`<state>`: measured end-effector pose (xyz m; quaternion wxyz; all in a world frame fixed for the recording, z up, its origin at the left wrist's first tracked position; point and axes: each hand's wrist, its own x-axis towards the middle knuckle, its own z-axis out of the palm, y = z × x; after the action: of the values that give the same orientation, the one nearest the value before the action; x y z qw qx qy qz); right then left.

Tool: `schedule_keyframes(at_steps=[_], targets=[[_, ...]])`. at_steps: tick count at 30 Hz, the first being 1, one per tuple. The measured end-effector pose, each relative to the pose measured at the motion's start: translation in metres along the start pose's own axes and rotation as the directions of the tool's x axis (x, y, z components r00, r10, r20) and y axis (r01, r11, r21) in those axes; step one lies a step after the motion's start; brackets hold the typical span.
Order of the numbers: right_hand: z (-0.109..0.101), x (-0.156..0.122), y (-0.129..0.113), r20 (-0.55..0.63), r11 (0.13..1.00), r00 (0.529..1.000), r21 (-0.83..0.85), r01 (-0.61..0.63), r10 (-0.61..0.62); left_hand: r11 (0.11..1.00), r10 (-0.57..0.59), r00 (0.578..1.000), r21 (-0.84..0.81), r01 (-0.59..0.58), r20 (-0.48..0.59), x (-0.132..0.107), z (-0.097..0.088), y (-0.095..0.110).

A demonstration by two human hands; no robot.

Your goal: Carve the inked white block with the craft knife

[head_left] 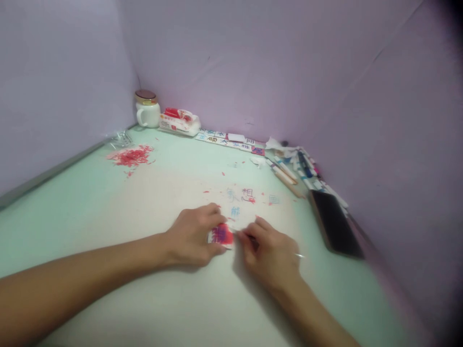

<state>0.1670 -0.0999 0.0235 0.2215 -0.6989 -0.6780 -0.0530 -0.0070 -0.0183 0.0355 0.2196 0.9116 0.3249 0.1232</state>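
Block (226, 234) looks light and firm, best held by its edges; left grip (191, 236) clamps it, right grip (273, 253) pinches a tool (234, 230).

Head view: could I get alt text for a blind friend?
A left hand holds a small red and purple piece on a pale green tabletop; the right hand grips a thin tool beside it. Red scraps lie at left, pens and a dark phone at right, a lidded mug in the back corner.
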Motion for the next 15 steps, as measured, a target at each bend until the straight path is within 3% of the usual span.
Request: schedule_keyframes(at_steps=[15], targets=[[-0.0023, 0.0058, 0.0069, 0.109, 0.994, 0.99, 0.075, 0.079, -0.087, 0.998, 0.066, 0.998, 0.019, -0.066, -0.012, -0.0009, 0.0019, -0.0043]])
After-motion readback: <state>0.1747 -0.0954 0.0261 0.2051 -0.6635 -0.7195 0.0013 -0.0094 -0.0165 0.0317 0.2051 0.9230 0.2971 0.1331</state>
